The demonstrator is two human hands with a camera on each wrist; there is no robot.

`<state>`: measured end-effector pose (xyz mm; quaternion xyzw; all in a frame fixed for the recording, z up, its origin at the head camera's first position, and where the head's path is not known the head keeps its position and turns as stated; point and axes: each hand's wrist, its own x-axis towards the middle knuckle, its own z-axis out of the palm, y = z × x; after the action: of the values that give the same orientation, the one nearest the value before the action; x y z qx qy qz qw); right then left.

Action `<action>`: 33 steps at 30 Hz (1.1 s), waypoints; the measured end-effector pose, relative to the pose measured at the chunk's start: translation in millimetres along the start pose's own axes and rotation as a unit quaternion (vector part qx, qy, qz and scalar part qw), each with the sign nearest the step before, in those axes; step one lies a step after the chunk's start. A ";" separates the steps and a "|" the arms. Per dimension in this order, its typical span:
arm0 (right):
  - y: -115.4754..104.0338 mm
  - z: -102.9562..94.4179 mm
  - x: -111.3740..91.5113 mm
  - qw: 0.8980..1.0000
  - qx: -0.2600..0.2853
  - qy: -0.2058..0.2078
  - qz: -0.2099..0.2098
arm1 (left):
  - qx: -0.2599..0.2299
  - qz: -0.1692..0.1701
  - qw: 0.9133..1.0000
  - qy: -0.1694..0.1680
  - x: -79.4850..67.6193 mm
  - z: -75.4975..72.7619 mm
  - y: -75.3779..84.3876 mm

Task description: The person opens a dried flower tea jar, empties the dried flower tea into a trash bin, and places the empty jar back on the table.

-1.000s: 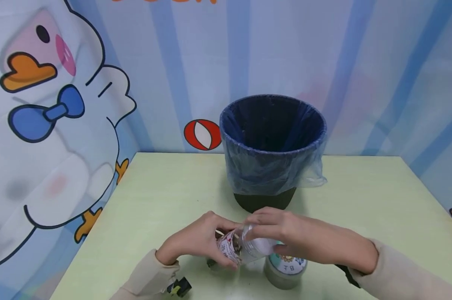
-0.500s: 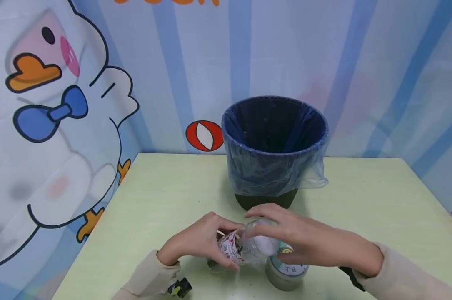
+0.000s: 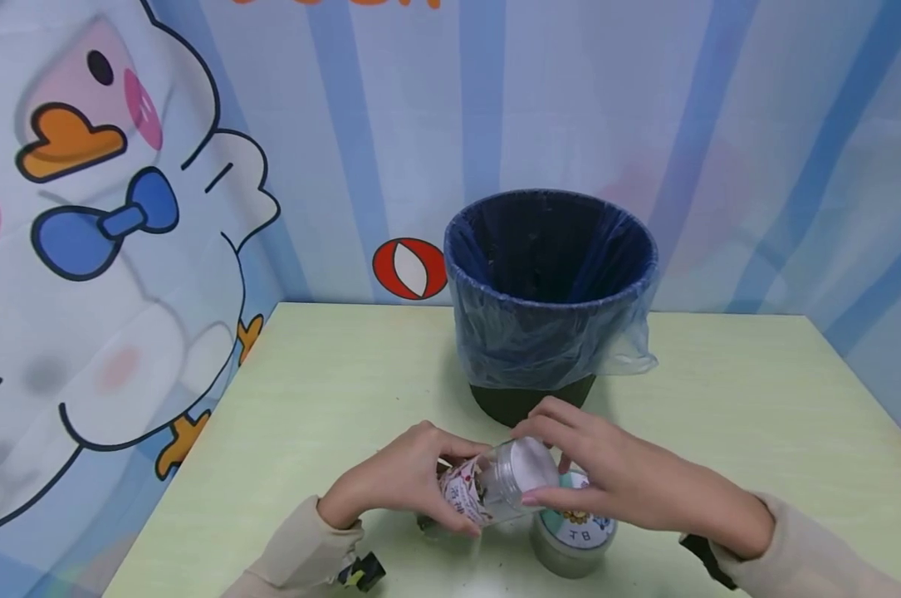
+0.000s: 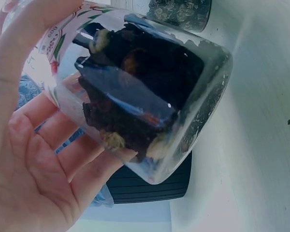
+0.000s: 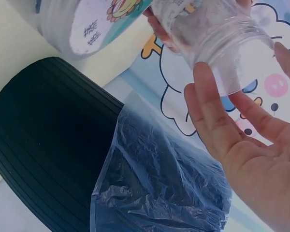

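Observation:
A clear jar (image 4: pixel 135 92) with a patterned paper label lies tilted in my left hand (image 3: pixel 408 473), mouth end toward the right. Dark dried pieces and a few pale yellowish buds show through its wall in the left wrist view. My left thumb and fingers grip it around the label. At the other end is a clear, ridged lid (image 3: pixel 532 465). My right hand (image 3: pixel 607 469) has its thumb at the lid's lower edge and its fingertips at the upper edge, pinching it. Just below stands a second jar (image 3: pixel 573 536) with a printed round top.
A dark bin (image 3: pixel 525 403) lined with a blue plastic bag (image 3: pixel 547 345) stands behind the hands on the pale green table (image 3: pixel 345 357). A cartoon-printed backdrop (image 3: pixel 383 124) rises behind the table and along its sides.
My right fingers spread off the lid, then came back around its edge. The left hand keeps its grip on the tilted jar, nearly still. The view shifted slightly.

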<state>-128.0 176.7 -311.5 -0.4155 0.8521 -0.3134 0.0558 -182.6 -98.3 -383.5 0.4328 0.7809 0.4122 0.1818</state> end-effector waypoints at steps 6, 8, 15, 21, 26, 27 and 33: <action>2.8 1.0 0.0 0.999 0.010 0.010 -0.046 | -0.004 0.000 1.000 0.003 -0.4 0.7 -1.4; 4.2 1.5 0.2 0.997 0.007 0.019 -0.076 | -0.005 0.001 1.000 0.003 -0.5 0.8 -1.5; 6.2 3.7 0.5 0.989 0.010 0.034 -0.143 | -0.001 -0.008 1.000 0.003 -1.2 -0.8 -0.8; 6.1 3.3 -0.7 0.990 0.020 0.026 -0.135 | -0.003 -0.012 1.000 -0.001 -1.0 -0.6 -1.8; 4.9 2.0 -0.5 0.990 0.021 0.028 -0.138 | 0.001 -0.005 1.000 0.003 -0.8 -1.4 -1.5; 4.6 2.0 -0.2 0.989 0.017 0.034 -0.143 | 0.000 -0.003 1.000 0.004 -0.9 -1.5 -1.3; 2.0 3.0 0.9 0.995 0.007 0.061 -0.080 | 0.000 -0.002 1.000 0.009 -2.0 -1.3 -1.4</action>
<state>-128.8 175.5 -314.9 -0.4625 0.8156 -0.3472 -0.0188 -183.0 -101.0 -384.0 0.4274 0.7834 0.4157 0.1756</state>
